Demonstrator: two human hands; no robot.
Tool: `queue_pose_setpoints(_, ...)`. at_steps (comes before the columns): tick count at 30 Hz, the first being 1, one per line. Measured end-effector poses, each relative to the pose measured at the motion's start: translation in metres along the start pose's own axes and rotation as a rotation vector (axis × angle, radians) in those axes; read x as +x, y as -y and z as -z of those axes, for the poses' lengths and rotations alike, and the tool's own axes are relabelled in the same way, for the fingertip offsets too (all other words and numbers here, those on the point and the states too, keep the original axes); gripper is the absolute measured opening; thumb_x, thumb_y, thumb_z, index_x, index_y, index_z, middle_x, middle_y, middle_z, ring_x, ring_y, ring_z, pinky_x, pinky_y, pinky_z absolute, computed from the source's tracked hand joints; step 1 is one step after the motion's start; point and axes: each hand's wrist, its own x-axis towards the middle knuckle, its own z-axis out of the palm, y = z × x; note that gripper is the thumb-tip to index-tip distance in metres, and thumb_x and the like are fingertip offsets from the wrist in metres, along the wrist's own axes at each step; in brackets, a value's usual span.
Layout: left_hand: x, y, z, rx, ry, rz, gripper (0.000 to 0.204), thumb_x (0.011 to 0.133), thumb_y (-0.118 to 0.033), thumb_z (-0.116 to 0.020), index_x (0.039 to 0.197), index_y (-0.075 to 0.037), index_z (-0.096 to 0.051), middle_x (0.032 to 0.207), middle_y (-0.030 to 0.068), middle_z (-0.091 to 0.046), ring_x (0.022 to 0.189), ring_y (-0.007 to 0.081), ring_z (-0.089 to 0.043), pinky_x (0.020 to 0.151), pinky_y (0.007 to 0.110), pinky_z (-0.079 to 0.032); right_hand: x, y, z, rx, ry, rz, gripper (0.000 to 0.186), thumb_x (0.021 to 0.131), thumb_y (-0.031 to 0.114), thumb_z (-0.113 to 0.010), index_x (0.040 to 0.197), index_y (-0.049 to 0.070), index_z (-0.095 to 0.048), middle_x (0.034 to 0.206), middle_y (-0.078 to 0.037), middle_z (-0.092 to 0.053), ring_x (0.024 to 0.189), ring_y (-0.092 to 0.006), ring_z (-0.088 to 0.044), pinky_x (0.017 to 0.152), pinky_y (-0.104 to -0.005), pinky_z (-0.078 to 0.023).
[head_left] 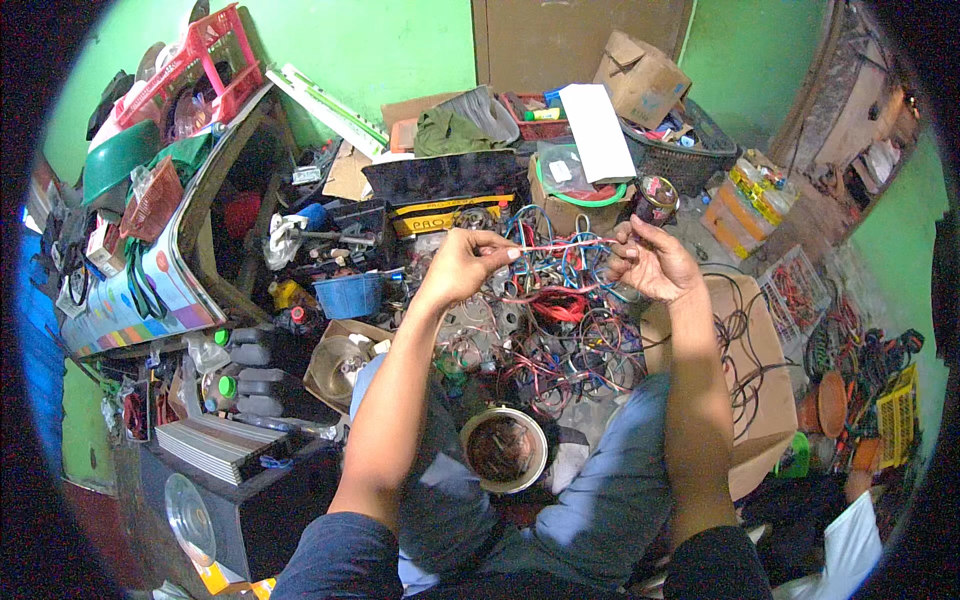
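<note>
With our left fingers (496,249) and right fingers (622,252) pinching a red wire (568,245) between them, we might snap it by tugging if the tangled wires (548,382) beneath catch it.

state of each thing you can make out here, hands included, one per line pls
Left hand: thumb and fingers pinched on the reddish wire
Right hand: fingers curled at the wire's other side
Reddish wire: stretched nearly straight between the hands
Wire heap: loose, tangled
White-rimmed bucket: uncovered, dark contents inside
Black cables: loosely looped on cardboard
Black jugs: green caps on
</note>
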Motion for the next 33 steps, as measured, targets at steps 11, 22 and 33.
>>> queue_pose_setpoints(11, 0.004, 0.014, 0.012, -0.113, -0.078, 0.021, 0.020, 0.079, -0.017, -0.069, 0.091, -0.001, -0.069, 0.074, 0.0022, -0.065, 0.065, 0.0054, -0.053, 0.060, 0.022, -0.042, -0.009, 0.011, -0.006, -0.028, -0.229, -0.034, 0.049, 0.093, 0.035, -0.045, 0.116, -0.008, -0.048, 0.090, -0.007, -0.056, 0.039, -0.0024, -0.031, 0.030, -0.0161, -0.029)
queue_pose_setpoints(22, 0.006, 0.026, 0.000, 0.032, -0.084, -0.030, 0.024, 0.083, -0.024, -0.066, 0.076, 0.000, -0.067, 0.054, -0.0047, -0.050, 0.052, 0.0043, -0.038, 0.047, 0.025, -0.033, -0.003, 0.007, 0.024, -0.679, -0.299, 0.209, 0.035, 0.091, 0.028, -0.053, 0.103, -0.003, -0.062, 0.085, -0.002, -0.062, 0.065, -0.0081, -0.049, 0.059, -0.0212, -0.042)
queue_pose_setpoints(33, 0.005, 0.011, -0.019, 0.014, -0.359, 0.101, 0.030, 0.081, -0.026, -0.065, 0.068, 0.000, -0.065, 0.051, -0.0008, -0.050, 0.050, 0.0058, -0.040, 0.047, 0.027, -0.035, 0.024, -0.041, 0.002, -1.643, -0.400, 0.628, 0.028, 0.084, 0.028, -0.060, 0.099, 0.005, -0.066, 0.111, -0.018, -0.059, 0.099, -0.0325, -0.058, 0.088, -0.0397, -0.043)
